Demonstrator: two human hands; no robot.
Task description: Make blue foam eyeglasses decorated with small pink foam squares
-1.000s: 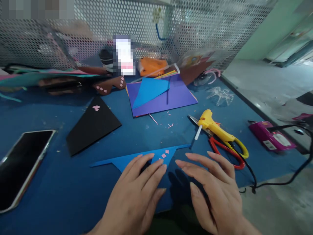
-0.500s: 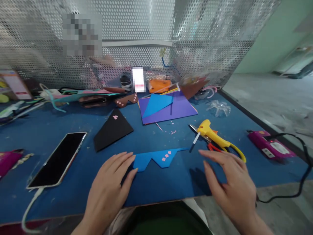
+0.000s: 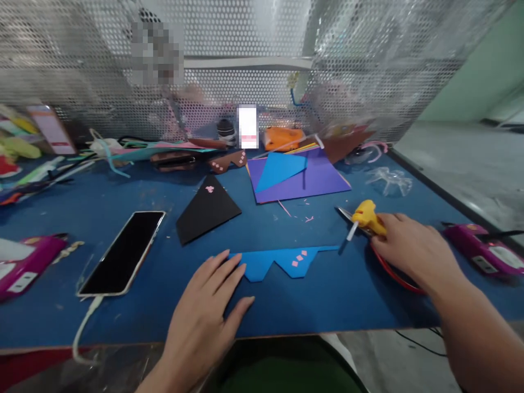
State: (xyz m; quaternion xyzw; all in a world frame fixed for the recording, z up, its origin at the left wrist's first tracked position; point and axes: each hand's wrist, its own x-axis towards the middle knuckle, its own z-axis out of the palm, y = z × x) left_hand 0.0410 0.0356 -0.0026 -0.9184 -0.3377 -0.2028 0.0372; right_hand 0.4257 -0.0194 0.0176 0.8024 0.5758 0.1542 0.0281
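far left on the blue table (image 3: pixel 135 322) there's a magenta gadget (image 3: pixel 24 267), then a phone (image 3: pixel 123 254) lying face up with a white cable (image 3: pixel 84 327) running off its near end. just right of that, a bit farther back, sits a black paper triangle (image 3: pixel 207 215) with a tiny pink scrap on it.

the left hand (image 3: pixel 204 316) is flat on the table, palm down, fingers spread out and gripping nothing. its fingertips just touch the left end of the blue paper cutout (image 3: pixel 282 262). that cutout lies flat near the table's front edge, between the two hands, zigzag edge toward the person, with a few small pink squares (image 3: pixel 298 257) stuck on it.

behind it there's a stack of purple sheets (image 3: pixel 323 183) with a lighter blue triangle (image 3: pixel 280 168) on top.

the right hand (image 3: pixel 413 251) is down on the yellow glue gun (image 3: pixel 368 218), fingers curled closed over its handle, only the nozzle end poking out to the left. a red scissor handle (image 3: pixel 393 275) peeks out under the hand. far right there's another magenta device (image 3: pixel 478 251), and a perforated metal screen (image 3: pixel 82 65) runs along the back.
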